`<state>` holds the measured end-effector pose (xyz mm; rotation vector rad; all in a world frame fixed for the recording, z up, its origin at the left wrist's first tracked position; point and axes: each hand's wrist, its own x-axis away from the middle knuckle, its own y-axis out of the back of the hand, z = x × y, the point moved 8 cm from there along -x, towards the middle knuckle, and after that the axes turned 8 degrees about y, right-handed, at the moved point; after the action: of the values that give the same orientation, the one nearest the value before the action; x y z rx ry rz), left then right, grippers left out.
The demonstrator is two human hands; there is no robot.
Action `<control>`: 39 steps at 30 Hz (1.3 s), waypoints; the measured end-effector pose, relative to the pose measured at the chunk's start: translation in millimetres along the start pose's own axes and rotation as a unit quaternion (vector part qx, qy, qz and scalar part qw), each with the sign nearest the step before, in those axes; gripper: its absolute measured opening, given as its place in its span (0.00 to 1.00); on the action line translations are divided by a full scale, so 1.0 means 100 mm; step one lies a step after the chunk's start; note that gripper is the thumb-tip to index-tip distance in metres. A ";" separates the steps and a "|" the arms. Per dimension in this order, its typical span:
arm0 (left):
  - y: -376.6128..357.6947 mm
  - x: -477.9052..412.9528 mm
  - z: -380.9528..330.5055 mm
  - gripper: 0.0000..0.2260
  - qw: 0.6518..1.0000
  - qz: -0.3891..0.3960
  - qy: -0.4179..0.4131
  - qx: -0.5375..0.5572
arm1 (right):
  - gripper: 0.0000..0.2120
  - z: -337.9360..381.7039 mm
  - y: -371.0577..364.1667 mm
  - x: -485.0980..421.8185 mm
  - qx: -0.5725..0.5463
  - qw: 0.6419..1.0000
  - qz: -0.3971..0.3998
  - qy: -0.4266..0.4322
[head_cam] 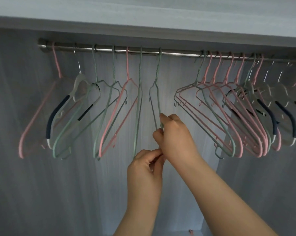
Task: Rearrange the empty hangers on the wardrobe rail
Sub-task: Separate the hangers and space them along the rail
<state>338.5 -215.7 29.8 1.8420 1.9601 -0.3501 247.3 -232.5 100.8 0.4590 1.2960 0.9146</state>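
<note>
A steel rail runs across the wardrobe under a shelf. Several empty hangers hang on it, pink, green and clear with navy grips. In the middle a green hanger hangs edge-on from the rail. My right hand is closed around its lower wires. My left hand pinches the bottom end of the same hanger, just below the right hand. Another green hanger hangs edge-on directly to the left, close to my left hand.
A loose group of pink, green and clear hangers fills the rail's left part. A dense bunch of pink and green hangers crowds the right part. A bare stretch of rail lies between the held hanger and that bunch.
</note>
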 end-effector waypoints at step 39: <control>-0.24 0.22 -0.27 0.09 0.991 -0.028 -0.129 -0.002 | 0.19 -0.59 0.26 0.15 0.035 0.993 -0.080 -0.073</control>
<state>310.7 -186.0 41.1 1.6488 1.8349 -0.5704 182.8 -217.5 96.1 0.4605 1.2140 0.6911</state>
